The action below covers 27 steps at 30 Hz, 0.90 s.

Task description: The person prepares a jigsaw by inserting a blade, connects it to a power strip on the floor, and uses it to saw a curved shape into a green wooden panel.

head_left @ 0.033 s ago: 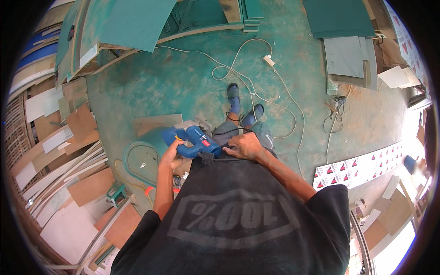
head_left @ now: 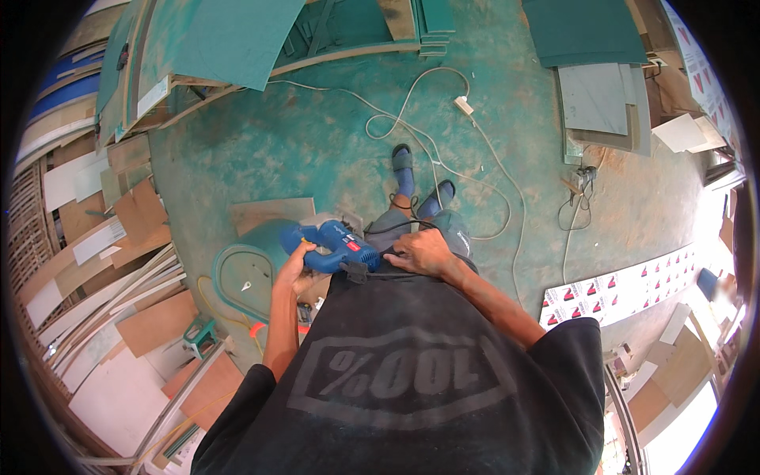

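The blue tool has barely shifted, so work appears unchanged: the left hand grips its handle; just right of it, the right hand clasps black cord.

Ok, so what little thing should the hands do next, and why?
Maybe the right hand should ease the thin black cord away from the blue, rounded power tool. The cord loops close beside that tool, which the left hand grips by its handle, and the right hand is right by the cord, though I can't tell whether it holds it.
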Available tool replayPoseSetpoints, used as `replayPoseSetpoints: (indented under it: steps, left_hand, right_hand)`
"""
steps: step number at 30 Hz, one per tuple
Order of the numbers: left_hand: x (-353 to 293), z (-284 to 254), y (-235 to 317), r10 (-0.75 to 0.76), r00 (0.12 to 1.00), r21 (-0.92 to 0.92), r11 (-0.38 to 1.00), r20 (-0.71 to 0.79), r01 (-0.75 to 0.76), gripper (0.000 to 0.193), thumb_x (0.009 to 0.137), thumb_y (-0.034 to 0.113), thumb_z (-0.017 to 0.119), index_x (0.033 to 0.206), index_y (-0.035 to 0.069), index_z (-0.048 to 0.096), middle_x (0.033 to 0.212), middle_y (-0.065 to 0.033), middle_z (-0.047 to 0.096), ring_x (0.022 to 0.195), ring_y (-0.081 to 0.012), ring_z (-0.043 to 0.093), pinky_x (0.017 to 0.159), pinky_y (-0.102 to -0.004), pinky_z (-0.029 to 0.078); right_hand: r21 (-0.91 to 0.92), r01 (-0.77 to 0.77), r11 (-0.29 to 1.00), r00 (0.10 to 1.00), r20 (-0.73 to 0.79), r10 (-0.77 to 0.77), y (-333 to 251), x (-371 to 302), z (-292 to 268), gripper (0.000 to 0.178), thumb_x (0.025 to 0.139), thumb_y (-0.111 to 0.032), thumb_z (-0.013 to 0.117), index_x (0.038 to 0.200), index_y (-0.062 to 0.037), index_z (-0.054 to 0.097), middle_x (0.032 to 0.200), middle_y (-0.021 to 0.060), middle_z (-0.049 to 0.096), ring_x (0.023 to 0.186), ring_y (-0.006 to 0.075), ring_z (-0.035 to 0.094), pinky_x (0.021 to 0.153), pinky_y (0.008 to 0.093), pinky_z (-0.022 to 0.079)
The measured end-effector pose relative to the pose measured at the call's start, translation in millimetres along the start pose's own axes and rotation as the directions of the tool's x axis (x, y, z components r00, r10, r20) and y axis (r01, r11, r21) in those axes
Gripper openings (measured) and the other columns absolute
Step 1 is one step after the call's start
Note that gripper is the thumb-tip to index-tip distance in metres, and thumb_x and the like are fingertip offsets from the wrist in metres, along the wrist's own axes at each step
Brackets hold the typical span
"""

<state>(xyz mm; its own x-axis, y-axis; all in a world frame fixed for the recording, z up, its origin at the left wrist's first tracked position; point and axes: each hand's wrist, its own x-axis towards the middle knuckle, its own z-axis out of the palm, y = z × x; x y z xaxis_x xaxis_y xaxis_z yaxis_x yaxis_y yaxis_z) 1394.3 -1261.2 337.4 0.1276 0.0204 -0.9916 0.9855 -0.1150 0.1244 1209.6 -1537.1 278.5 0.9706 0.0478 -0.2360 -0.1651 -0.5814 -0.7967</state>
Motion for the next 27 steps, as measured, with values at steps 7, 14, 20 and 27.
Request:
replayPoseSetpoints:
  steps: [7, 14, 20, 27]
  left_hand:
    - [12, -29, -31, 0.063, 0.998, -0.156, 0.986, 0.027, -0.058, 0.059, 0.093, 0.028, 0.067, 0.137, -0.004, 0.044, 0.127, -0.0232, 0.061, 0.117, -0.0394, 0.066, 0.099, -0.0539, 0.059]
    - [81, -86, -39, 0.261, 0.963, -0.573, 0.779, -0.069, -0.252, 0.019, 0.086, 0.019, 0.069, 0.097, 0.007, 0.059, 0.084, -0.0084, 0.065, 0.082, -0.0271, 0.066, 0.084, -0.0456, 0.058]
    - [103, -154, 31, 0.382, 0.859, -0.656, 0.558, -0.340, -0.508, 0.010, 0.083, 0.010, 0.063, 0.082, 0.012, 0.053, 0.069, -0.0028, 0.051, 0.066, -0.0192, 0.054, 0.075, -0.0417, 0.055]
    - [81, -241, 102, 0.610, 0.532, -0.341, 0.410, -0.587, -0.846, 0.013, 0.084, 0.014, 0.062, 0.080, 0.011, 0.050, 0.071, -0.0015, 0.050, 0.065, -0.0184, 0.052, 0.068, -0.0355, 0.052]
  right_hand:
    - [0.181, -0.455, 0.872, 0.840, -0.238, 0.488, 35, -4, 10, 0.035, 0.094, -0.046, 0.068, 0.093, -0.0124, 0.079, 0.077, 0.0105, 0.073, 0.073, 0.0321, 0.071, 0.064, 0.0436, 0.053]
    - [0.677, 0.701, 0.225, 0.219, -0.504, 0.835, 219, -118, -164, 0.025, 0.101, -0.023, 0.062, 0.080, -0.0125, 0.053, 0.062, -0.0024, 0.046, 0.055, 0.0116, 0.046, 0.051, 0.0278, 0.040]
    - [0.627, 0.523, 0.578, 0.209, -0.752, 0.626, 247, -358, -458, 0.027, 0.109, -0.017, 0.048, 0.088, -0.0010, 0.053, 0.065, -0.0025, 0.032, 0.056, 0.0096, 0.032, 0.052, 0.0260, 0.030]
    - [-0.063, -0.526, 0.848, 0.310, -0.943, 0.123, 28, -292, -540, 0.030, 0.105, -0.026, 0.057, 0.120, -0.0011, 0.068, 0.080, -0.0055, 0.050, 0.062, 0.0012, 0.035, 0.052, 0.0206, 0.027]
